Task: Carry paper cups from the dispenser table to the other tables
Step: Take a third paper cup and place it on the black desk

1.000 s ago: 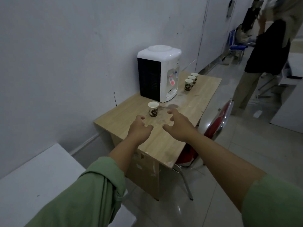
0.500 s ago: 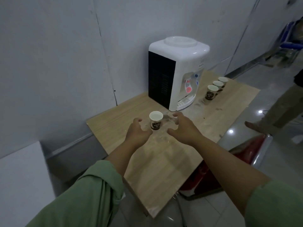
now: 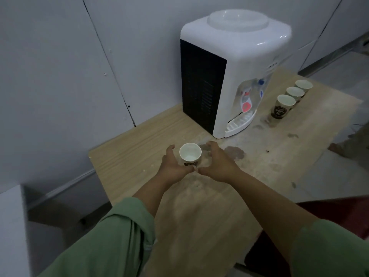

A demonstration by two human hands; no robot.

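Note:
A white paper cup with a dark logo stands upright on the wooden dispenser table, in front of the white water dispenser. My left hand curves round the cup's left side and my right hand round its right side. The thumbs nearly meet in front of the cup's base. A gap shows between the fingers and the rim on both sides. Three more paper cups stand in a row to the right of the dispenser.
A grey wall runs behind the table. A red chair is tucked in at the table's right front. Someone's foot is on the tiled floor at far right. A white surface lies at lower left.
I have come closer to the table. Both hands have moved forward and drawn in around the single cup, their thumbs now almost touching in front of it.

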